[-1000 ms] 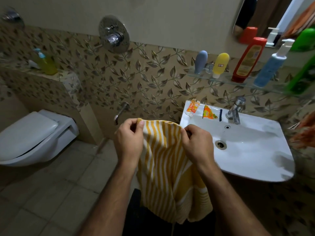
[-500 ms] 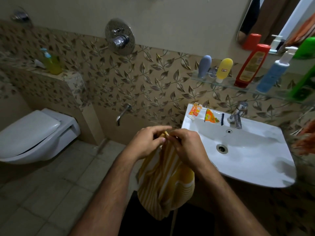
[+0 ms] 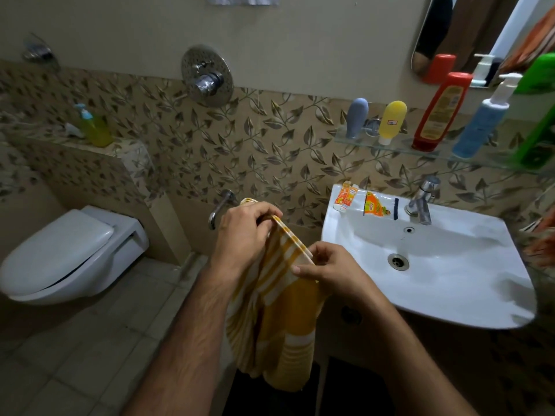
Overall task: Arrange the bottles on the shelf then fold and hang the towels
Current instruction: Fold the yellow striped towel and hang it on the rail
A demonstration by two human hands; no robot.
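We pinch yellow striped towel (image 3: 279,307) top edge: left hand (image 3: 240,235) at 11 o'clock end, right hand (image 3: 327,274) at 5 o'clock end; edge runs between, cloth hanging toward 6, beside sink (image 3: 450,283).

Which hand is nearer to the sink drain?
The right hand, pinching the striped towel just left of the sink's front rim, is nearer the drain. The left hand grips the towel's top farther left.

The yellow-and-white striped cloth towel (image 3: 279,298), spread wide a second ago, now hangs folded and narrow. The left hand (image 3: 243,235) has drawn apart from the right hand (image 3: 327,271), its pinched edge stretched between them.
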